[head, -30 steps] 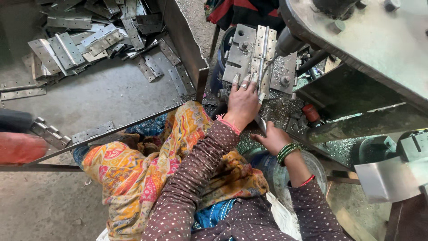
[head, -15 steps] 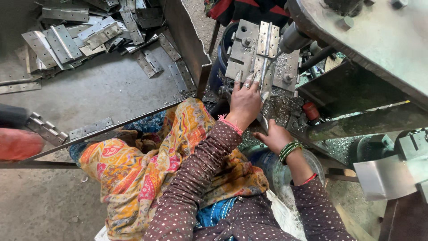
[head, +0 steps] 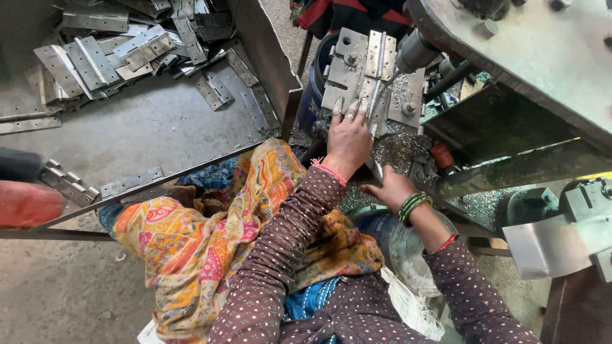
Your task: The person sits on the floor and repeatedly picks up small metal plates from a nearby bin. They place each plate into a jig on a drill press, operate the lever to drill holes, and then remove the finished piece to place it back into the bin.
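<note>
Workshop bench: left hand [head: 347,140] presses hinge [head: 375,73], right hand [head: 389,188] below

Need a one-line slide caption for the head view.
Left hand presses a metal hinge against the machine's fixture plate; right hand grips a lever below.

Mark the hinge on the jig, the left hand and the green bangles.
hinge [head: 380,56], head view, on its upper leaf.
left hand [head: 348,141], head view, on its back.
green bangles [head: 412,204], head view, on the band at the right wrist.
</note>
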